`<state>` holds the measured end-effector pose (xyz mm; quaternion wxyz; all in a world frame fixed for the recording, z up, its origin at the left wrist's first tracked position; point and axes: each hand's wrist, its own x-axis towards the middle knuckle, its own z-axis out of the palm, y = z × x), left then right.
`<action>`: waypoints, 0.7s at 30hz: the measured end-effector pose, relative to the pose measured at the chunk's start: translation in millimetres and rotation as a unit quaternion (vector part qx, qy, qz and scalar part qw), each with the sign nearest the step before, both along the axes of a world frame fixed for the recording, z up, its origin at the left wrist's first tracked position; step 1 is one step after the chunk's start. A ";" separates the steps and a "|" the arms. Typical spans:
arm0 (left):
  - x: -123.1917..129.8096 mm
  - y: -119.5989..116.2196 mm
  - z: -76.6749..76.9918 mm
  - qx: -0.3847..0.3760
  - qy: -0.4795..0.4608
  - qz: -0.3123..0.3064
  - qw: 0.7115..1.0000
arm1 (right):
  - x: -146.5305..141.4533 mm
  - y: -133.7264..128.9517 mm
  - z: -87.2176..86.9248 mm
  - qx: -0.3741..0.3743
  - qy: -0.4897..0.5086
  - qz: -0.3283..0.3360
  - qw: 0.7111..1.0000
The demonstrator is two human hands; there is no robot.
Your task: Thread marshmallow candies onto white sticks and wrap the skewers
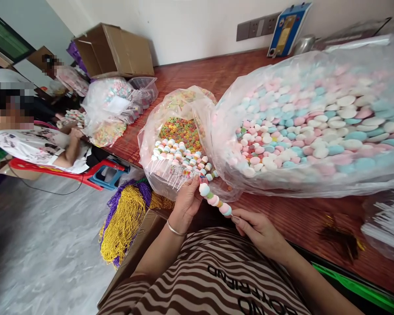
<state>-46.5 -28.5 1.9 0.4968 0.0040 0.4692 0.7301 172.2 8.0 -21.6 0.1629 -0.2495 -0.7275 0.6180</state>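
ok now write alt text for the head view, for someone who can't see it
Two hands, left and right, hold a skewer of pastel candies over a wooden table, before open plastic bags of colourful sweets.

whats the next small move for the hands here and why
Probably a light inward nudge with the right hand while the left hand steadies the other end: the right fingertips already sit by the last pink-and-blue candy, and the candy row spans both hands.
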 end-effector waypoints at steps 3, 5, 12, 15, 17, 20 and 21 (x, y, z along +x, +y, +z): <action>0.2 -0.4 -0.1 0.002 0.000 -0.024 1.000 | 3.7 4.8 -0.4 -0.042 0.004 -0.021 0.999; -0.4 -0.6 -0.4 0.010 0.000 -0.048 0.999 | 6.3 7.0 -3.7 -0.090 0.009 -0.026 0.996; -0.6 0.9 -1.6 0.019 -0.012 -0.069 0.997 | 12.6 7.0 -20.3 -0.266 0.065 -0.025 0.961; 0.1 2.1 -2.7 0.018 -0.020 -0.069 0.997 | 13.6 9.1 -19.8 -0.251 0.054 -0.028 0.966; -0.4 2.6 -2.2 0.013 -0.016 -0.067 0.998 | 15.1 11.7 -18.5 -0.224 0.038 -0.029 0.974; -3.3 2.0 0.3 -0.004 0.014 -0.069 0.997 | 18.2 13.9 -17.5 -0.183 0.021 -0.026 0.983; -4.4 1.4 0.8 -0.008 0.031 -0.070 0.997 | 18.4 13.5 -17.1 -0.180 0.027 -0.025 0.983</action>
